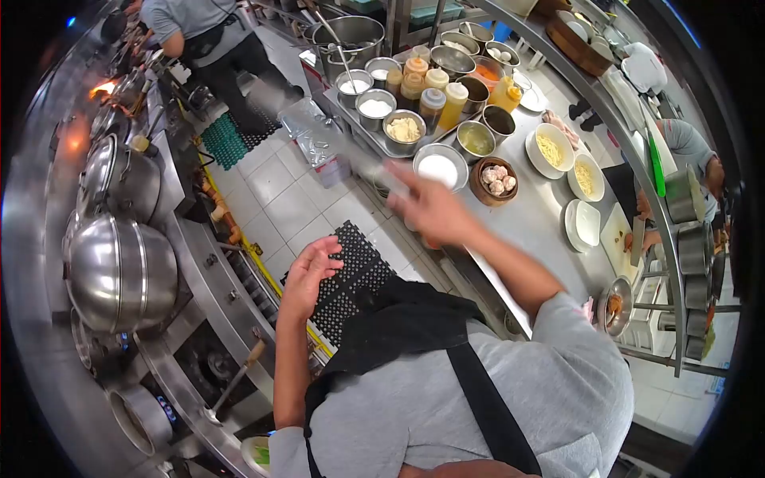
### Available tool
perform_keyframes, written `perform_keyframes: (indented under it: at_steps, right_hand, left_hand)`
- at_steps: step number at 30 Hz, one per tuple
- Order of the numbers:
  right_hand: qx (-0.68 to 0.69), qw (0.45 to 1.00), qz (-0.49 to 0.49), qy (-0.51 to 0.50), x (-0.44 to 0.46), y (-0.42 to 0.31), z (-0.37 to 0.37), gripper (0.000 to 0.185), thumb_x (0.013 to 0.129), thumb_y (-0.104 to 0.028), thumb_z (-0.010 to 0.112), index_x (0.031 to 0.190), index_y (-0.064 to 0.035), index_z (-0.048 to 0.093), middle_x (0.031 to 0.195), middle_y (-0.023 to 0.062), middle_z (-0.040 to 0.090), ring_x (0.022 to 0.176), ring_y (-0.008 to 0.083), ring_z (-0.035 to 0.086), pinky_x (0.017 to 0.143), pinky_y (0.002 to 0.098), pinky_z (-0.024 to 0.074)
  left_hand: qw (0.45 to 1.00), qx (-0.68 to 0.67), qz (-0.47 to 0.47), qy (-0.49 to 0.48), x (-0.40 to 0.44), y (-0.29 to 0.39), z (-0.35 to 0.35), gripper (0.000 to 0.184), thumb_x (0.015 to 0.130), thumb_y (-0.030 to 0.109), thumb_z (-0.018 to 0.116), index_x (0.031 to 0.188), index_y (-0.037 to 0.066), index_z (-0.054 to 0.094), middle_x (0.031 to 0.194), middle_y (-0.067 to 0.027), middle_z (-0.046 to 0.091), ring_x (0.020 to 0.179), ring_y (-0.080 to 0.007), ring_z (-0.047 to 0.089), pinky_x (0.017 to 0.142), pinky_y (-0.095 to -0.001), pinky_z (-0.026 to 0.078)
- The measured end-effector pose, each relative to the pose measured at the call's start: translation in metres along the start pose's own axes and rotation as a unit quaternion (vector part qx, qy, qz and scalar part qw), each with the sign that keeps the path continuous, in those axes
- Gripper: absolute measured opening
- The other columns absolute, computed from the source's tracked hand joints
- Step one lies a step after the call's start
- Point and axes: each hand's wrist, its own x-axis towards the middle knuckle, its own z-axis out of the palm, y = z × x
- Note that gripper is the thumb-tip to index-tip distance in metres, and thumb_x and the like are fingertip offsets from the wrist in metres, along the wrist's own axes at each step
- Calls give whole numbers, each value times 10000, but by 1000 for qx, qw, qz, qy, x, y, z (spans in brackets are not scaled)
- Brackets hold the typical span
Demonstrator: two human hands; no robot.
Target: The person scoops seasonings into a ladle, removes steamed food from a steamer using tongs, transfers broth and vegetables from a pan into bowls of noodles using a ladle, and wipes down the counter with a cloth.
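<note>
1. Metal bowl [463,170], location: steel bench [535,219] on the person's right, set near its aisle-side edge.
2. Floor mat, black [356,243]: perforated, on pale tiles, below the left hand.
3. Tray [368,136]: on the bench, crowded with tins and squeeze bottles; the bowl stands just beside its corner.
4. Metal bowl, handling: round, white contents, powder or liquid not certain. Judged stiff, sturdy, fairly light; smooth sides probably slippery if wet; contents apt to spill when tilted. Best hold: opposite sides of the rim, kept level.
5. Steamer basket [490,201]: brown, next to the bowl.
6. Right hand [430,205]: blurred, fingers stretched out, just beside the bowl in view; contact cannot be told. Pale streak beyond the fingers; whether the grip has hold of anything cannot be told.
7. Left hand [309,275]: grip loosely half-open, fingers bent, nothing seen in it; well apart from the bowl.
8. Dumplings [496,180]: pale, several, inside the basket.
</note>
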Motion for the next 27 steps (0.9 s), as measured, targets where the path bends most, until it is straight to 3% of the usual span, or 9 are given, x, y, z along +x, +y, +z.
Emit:
perform_keyframes:
  at_steps: [1,9,11,13,16,19,20,21,27]
  right_hand:
    - [-104,991,-36,82,34,8,-21,550,980,-227,630,1501,-78,534,1068,225,729,874,295,703,827,400,558]
    - [-589,800,-57,94,351,58,-160,182,850,-113,607,935,-17,736,899,206,745,839,415,735,663,541,575]
    - [-632,768,-80,62,421,65,-168,178,867,-155,625,946,-45,741,915,166,744,903,370,739,716,507,588]
    - [-716,688,-110,41,462,61,-162,138,908,-189,686,888,-95,786,922,95,756,900,270,680,1011,541,478]
    - [-724,678,-128,-2,524,84,-152,145,832,-168,684,890,-104,801,927,105,760,1027,322,661,1139,605,311]
    - [-685,714,-140,-42,584,148,-121,154,838,-158,668,888,-107,805,921,110,757,1058,313,660,1144,621,314]
    - [-746,618,-232,90,566,150,-109,175,867,-154,645,900,-75,798,893,121,752,988,307,690,1028,575,452]
    - [-592,750,-283,86,552,151,-102,164,839,-186,655,846,-101,796,825,122,759,833,334,743,828,504,566]
    - [-304,870,-193,338,311,105,-62,369,800,-246,747,1165,-188,729,1251,123,672,1228,322,577,1061,522,443]
  left_hand:
    - [998,51,4,-36,8,1,-8,497,1100,417,527,1420,42,590,1296,-69,664,1018,-144,670,888,-278,506]
    - [986,50,-154,-48,53,-5,-57,429,1105,343,523,1417,54,583,1319,-57,662,1096,-155,662,936,-295,500]
    - [986,43,-160,-30,61,2,-71,393,1103,297,538,1416,65,594,1328,-52,655,1092,-136,656,940,-285,491]
    - [983,12,-177,46,61,16,-78,391,1107,294,528,1417,64,593,1328,-54,655,1101,-144,659,939,-284,492]
    - [980,2,-179,88,70,28,-89,387,1115,299,507,1415,72,597,1332,-61,660,1112,-154,665,938,-286,495]
    - [975,-6,-199,102,89,38,-96,403,1116,331,506,1408,69,600,1335,-65,662,1116,-156,670,936,-288,498]
    - [974,-7,-201,106,96,39,-97,421,1113,352,511,1411,66,595,1337,-62,662,1118,-157,668,941,-289,496]
    - [973,-5,-207,98,108,40,-99,440,1110,372,517,1413,63,590,1338,-59,661,1119,-158,667,946,-290,493]
    - [969,30,-247,4,143,39,-123,540,1102,443,520,1463,43,539,1358,-93,622,1125,-210,642,983,-336,495]
